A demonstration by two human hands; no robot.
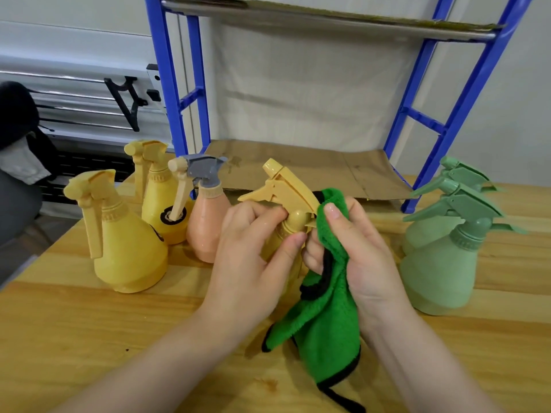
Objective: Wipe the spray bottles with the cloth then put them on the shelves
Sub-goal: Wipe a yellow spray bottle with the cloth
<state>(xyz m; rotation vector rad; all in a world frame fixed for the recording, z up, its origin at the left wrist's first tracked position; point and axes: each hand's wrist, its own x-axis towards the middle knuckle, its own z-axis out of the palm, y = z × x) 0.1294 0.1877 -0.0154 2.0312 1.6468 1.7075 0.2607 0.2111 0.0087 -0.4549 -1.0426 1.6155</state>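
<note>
My L hand (pixel 253 263) grips the yellow spray bottle (pixel 286 204) by its neck; R hand (pixel 360 257) grips green cloth (pixel 325 308) against it, above tabletop (pixel 89 338).

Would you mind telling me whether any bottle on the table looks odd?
The peach bottle left of the held one wears a grey spray head, unlike the colour-matched others; nothing looks spilled or tipped.

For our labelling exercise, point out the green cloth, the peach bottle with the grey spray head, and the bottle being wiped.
green cloth (pixel 328 317): head view, on its hanging fold.
peach bottle (pixel 205 231): head view, on its body.
yellow bottle being wiped (pixel 286 186): head view, on its spray head.
</note>
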